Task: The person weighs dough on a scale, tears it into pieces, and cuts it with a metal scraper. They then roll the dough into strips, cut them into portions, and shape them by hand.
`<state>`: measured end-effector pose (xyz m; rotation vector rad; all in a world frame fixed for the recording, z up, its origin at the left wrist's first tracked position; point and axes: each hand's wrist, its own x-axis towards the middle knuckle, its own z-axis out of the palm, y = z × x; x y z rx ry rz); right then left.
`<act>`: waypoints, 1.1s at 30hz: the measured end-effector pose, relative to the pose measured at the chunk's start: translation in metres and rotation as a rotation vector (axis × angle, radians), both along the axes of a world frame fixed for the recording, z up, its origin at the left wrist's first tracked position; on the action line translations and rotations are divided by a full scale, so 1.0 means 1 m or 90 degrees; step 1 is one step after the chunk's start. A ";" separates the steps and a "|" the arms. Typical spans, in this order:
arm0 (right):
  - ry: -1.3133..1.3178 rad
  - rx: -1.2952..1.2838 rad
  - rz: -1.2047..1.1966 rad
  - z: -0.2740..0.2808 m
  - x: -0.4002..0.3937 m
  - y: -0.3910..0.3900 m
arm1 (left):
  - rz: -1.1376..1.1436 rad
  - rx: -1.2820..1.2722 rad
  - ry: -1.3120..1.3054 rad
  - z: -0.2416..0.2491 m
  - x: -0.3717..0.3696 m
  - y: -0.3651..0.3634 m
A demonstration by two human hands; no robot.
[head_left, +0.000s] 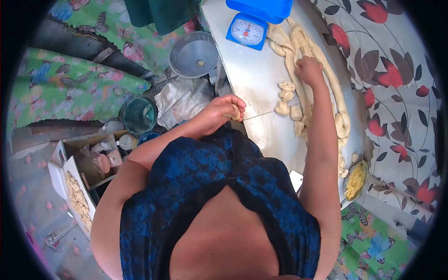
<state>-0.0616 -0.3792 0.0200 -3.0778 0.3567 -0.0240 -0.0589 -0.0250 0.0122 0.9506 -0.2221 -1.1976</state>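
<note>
And at the far left, well below the blue, square-based kitchen scale with its round white dial (247,33), there's a white tray of pale dough pieces (78,200). Moving right, still well below the scale's level, comes a translucent green round tub (139,115), and beside it a crumpled whitish sack (179,100). A wide grey round basin (193,55) sits just left of the scale, lower than the tabletop.

Here's the left hand (226,112), below the scale at the edge of the glossy white table (252,88): fingers curled in narrow, a small lump of pale dough (236,112) held at the fingertips. The scale itself stands at the table's upper end, a bright blue plastic tray (275,9) just above it.

Over to the right, a loose line of small, rounded dough chunks (286,95) lies below the scale. Then the long, thick ropes of pale dough (343,119), running from just right of the scale down the table. The right hand (309,72) is in among them, fingers bent in a narrow curl against the dough; whether it has closed around a strand, the view can't tell. And farthest right, well below the scale, a round bowl of yellow food (356,181).
</note>
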 end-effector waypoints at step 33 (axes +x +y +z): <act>-0.226 0.799 -0.082 0.013 -0.087 0.192 | 0.017 0.004 -0.072 0.031 -0.007 -0.016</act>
